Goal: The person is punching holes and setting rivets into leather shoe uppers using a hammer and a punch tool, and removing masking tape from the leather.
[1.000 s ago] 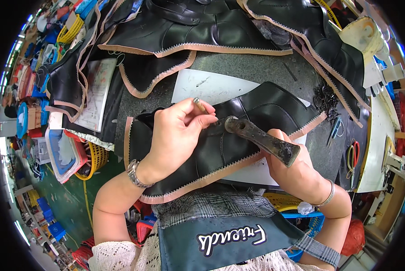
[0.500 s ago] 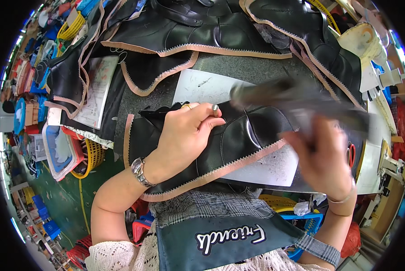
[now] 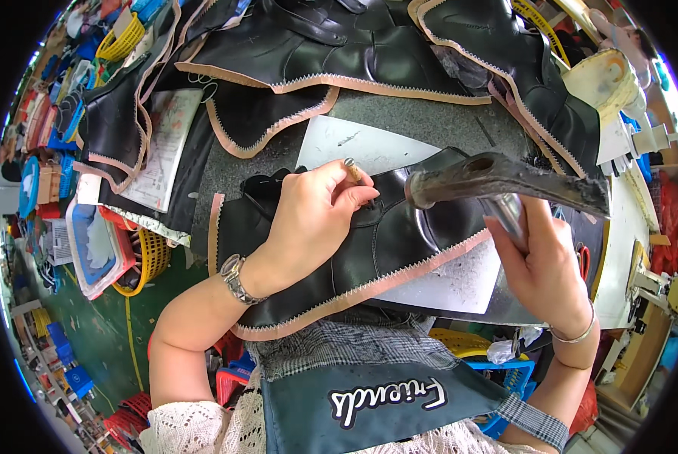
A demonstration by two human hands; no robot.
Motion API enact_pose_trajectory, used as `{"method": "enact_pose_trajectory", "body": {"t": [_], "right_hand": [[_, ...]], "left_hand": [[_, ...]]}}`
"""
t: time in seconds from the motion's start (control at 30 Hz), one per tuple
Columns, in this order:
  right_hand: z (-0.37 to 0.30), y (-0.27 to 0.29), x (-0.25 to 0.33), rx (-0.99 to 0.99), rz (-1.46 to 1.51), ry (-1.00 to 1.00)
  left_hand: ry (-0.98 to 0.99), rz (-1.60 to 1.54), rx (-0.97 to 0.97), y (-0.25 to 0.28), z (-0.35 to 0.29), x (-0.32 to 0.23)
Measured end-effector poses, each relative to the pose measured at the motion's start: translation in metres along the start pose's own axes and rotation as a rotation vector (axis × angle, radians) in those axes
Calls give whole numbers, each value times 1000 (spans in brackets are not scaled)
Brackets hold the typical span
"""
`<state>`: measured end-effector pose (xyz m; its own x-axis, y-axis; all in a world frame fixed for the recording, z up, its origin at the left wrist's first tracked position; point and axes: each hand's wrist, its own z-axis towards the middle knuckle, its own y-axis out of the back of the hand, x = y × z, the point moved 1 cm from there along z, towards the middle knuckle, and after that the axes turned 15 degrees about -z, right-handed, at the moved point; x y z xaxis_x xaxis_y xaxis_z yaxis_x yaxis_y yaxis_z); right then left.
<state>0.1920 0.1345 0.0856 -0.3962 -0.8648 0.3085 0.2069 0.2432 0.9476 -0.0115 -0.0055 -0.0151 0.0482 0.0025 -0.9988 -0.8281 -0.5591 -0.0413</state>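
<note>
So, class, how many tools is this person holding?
2: a slim metal rod pinched in the left hand, and a hammer gripped in the right hand. Anything smaller inside the grips could be hidden.

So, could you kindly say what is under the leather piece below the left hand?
A white board shows past the far and near edges of the black leather piece; what lies under its middle is covered.

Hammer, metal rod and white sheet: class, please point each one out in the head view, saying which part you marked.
Hammer (image 3: 516,180): head view, on the dark metal head.
Metal rod (image 3: 355,172): head view, on the shaft near its top.
White sheet (image 3: 452,284): head view, on its bare near part.
</note>
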Motion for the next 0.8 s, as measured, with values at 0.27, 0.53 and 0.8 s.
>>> {"method": "enact_pose_trajectory", "body": {"t": [0.27, 0.53, 0.8], "right_hand": [[1, 14, 21, -457, 202, -62], [3, -42, 5, 371, -406, 270], [-4, -62, 8, 237, -314, 283]], "left_hand": [[-421, 444, 136, -11, -9, -3], [45, -271, 17, 4, 2, -1], [76, 9, 55, 27, -26, -15]]}}
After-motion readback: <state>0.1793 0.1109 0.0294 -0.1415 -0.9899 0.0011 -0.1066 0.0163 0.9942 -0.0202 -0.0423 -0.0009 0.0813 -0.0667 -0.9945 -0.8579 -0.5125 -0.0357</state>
